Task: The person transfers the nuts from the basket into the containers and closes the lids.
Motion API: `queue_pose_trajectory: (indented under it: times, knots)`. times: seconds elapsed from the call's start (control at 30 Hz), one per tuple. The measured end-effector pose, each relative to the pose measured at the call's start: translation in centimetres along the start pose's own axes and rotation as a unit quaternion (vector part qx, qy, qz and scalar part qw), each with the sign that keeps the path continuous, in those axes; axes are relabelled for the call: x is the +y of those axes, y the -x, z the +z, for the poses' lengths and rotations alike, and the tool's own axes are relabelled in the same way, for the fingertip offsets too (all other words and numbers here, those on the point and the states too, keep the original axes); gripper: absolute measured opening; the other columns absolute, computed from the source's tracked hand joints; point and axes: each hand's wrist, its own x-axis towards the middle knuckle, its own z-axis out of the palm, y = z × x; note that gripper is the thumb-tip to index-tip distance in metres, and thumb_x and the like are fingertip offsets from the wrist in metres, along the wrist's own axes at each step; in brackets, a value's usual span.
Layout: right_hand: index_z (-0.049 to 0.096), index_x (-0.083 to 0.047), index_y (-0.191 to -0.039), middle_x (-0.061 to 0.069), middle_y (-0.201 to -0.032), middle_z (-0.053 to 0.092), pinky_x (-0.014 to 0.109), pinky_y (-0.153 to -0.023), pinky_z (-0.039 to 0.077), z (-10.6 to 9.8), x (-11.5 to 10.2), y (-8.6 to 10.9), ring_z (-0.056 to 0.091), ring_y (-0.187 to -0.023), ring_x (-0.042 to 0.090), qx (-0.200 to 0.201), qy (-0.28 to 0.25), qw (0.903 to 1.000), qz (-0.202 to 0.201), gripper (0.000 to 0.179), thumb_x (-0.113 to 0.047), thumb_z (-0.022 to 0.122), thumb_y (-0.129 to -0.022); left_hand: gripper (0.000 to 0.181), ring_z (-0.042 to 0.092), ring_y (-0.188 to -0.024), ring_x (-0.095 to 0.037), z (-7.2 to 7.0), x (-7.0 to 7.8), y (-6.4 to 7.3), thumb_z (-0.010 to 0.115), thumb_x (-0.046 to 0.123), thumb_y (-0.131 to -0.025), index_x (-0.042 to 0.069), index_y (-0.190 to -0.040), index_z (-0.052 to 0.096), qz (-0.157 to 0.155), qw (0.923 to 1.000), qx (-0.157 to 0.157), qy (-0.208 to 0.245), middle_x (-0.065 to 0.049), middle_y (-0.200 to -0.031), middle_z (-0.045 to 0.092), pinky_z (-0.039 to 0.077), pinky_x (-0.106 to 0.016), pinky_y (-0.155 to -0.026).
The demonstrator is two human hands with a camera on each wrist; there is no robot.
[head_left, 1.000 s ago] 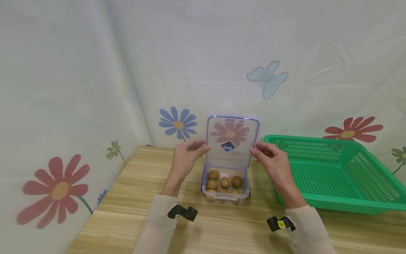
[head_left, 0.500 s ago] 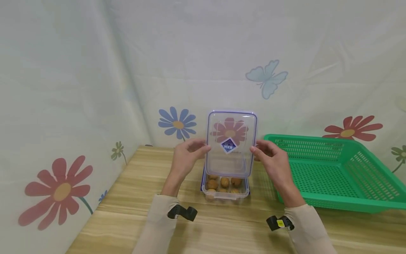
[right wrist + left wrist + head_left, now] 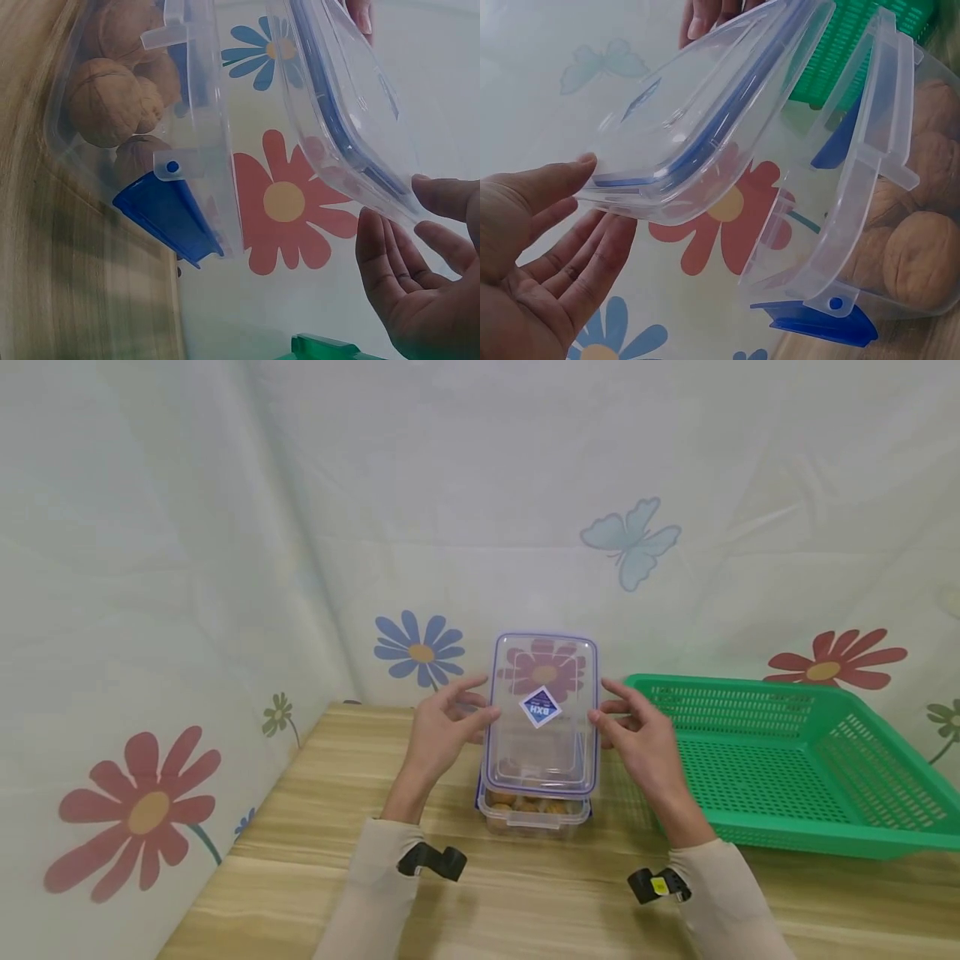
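Observation:
A clear plastic lid (image 3: 525, 752) with a blue seal and a diamond-shaped label hangs tilted above a clear food container (image 3: 534, 820). My left hand (image 3: 441, 731) pinches the lid's left edge between thumb and fingers. At the opposite edge, my right hand (image 3: 647, 742) holds it the same way. Several walnuts (image 3: 921, 259) lie in the container, and from the head view the lid covers most of them. In both wrist views a gap separates lid and container rim. Blue side latches hang folded outward, one latch (image 3: 814, 322) on the left and another latch (image 3: 169, 217) on the right.
A green perforated plastic basket (image 3: 772, 842) stands on the wooden table (image 3: 517, 902), right of my right hand. Behind the table hangs a pale curtain (image 3: 480, 510) printed with flowers and a butterfly.
The lid stood nearly upright behind the walnuts; its lower edge has swung forward and it now leans over the container, hiding more of them. Both hands stay at its sides.

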Motion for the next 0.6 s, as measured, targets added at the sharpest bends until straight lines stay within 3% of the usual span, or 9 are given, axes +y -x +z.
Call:
queue_pose_trajectory:
  times: [0.2,0.4,0.6]
  knots:
    - [0.055,-0.013,-0.156,0.022,-0.128,0.066,0.025,-0.075,0.062,0.11,-0.21,0.0,0.071,-0.099,0.031,-0.007,0.006,0.9998,0.017,0.053,-0.02,0.07,-0.106,0.05,0.075,-0.088,-0.028,0.01,-0.17,0.02,0.083,0.011,-0.095,0.009,-0.142,0.068,-0.003,0.9998,-0.008,-0.019,-0.016,-0.112,0.072,0.067,-0.038,-0.069]
    - [0.055,-0.01,-0.155,0.024,-0.128,0.065,0.024,-0.075,0.062,0.4,0.08,-0.16,0.07,-0.099,0.032,-0.024,0.03,0.9986,0.035,0.051,-0.018,0.069,-0.107,0.047,0.076,-0.095,-0.031,-0.02,-0.33,0.22,0.082,0.012,-0.095,0.011,-0.141,0.069,-0.03,0.9989,-0.012,-0.034,-0.017,-0.116,0.073,0.067,-0.038,-0.07]
    - [0.053,-0.006,-0.155,0.027,-0.13,0.064,0.036,-0.08,0.065,0.84,0.4,-0.04,0.071,-0.099,0.033,-0.04,0.049,0.9969,0.047,0.052,-0.018,0.067,-0.107,0.046,0.077,-0.086,-0.031,-0.01,-0.65,0.22,0.082,0.008,-0.094,0.009,-0.138,0.07,-0.062,0.9973,-0.017,-0.036,-0.019,-0.113,0.074,0.067,-0.043,-0.069]
